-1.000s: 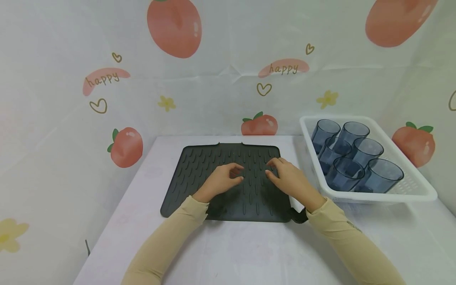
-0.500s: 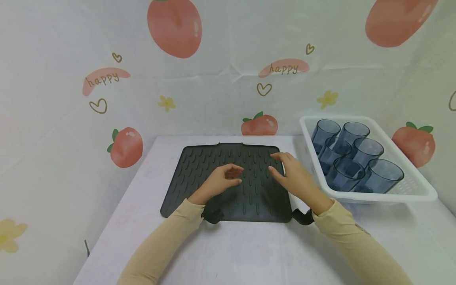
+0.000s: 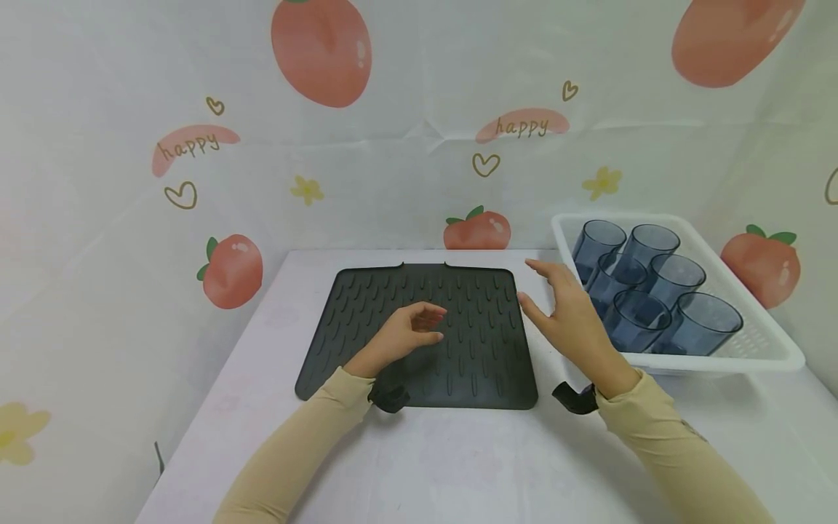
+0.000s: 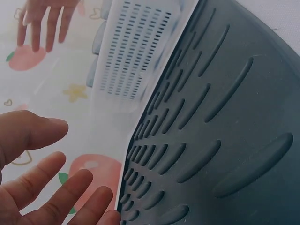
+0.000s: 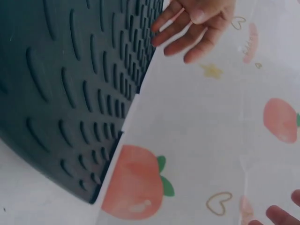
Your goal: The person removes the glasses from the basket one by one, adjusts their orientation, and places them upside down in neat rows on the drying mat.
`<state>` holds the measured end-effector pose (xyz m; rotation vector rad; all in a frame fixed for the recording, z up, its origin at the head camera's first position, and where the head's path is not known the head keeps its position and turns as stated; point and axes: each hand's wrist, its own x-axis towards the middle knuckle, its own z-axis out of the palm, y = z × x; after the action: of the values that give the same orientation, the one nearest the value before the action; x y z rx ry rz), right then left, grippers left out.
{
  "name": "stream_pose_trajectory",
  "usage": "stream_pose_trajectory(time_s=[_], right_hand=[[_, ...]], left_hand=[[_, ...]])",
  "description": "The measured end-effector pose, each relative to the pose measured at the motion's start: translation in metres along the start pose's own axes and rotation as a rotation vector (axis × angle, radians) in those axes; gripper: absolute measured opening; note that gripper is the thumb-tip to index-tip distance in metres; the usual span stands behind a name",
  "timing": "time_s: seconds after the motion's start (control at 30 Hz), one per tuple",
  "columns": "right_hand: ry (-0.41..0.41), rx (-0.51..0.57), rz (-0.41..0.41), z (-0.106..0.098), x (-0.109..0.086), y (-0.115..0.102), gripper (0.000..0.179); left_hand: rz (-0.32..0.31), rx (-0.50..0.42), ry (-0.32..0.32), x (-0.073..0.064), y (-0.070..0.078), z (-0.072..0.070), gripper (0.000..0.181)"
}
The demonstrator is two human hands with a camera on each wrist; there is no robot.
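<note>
Our right grip (image 3: 577,320) holds nothing, thumb and fingers parted in a wide gap; our left grip (image 3: 401,335) is bare too, its fingers loosely bent above the ridged drying mat (image 3: 473,327). For work this near to the blue-tinted tumblers (image 3: 669,287), we judge it best to raise the right wrist enough to clear the near wall of the white plastic basket (image 3: 727,362), come at any one of them from above, and set thumb and fingers on opposite sides of its wall with light, even pressure. Their rims crowd together, so a slow, straight approach should spare the neighbours a knock, and smooth walls may slip if pinched too near the lip. The six tumblers lie to the right of the right grip, mouths up, two abreast and three deep, gathered towards the basket's left side. In the head view the back of that hand partly covers the basket's left wall and the tumblers nearest it; whether they touch we cannot tell. The mat lies flat to the left of the basket, apart from it, on the white-covered surface (image 3: 458,466). Behind everything hangs a tomato-printed sheet (image 3: 393,189).
</note>
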<state>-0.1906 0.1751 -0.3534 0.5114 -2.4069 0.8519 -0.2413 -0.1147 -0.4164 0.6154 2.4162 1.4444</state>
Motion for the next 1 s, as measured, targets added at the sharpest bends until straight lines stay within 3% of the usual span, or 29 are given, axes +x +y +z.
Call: stream_pose_trajectory(time_s=[0.27,0.7,1.0], right_hand=[[0.144,0.033,0.0,-0.02,0.0,0.008,0.059],[0.253,0.028,0.063,-0.049,-0.003,0.03,0.056],[0.392,0.039,0.123,-0.065,-0.008,0.044,0.052]], left_hand=[[0.004,-0.026,-0.017,0.001,-0.002,0.0,0.052],[0.017,-0.043,-0.017,0.001,-0.003,0.0,0.051],[0.012,-0.039,-0.016,0.002,-0.002,0.001,0.052]])
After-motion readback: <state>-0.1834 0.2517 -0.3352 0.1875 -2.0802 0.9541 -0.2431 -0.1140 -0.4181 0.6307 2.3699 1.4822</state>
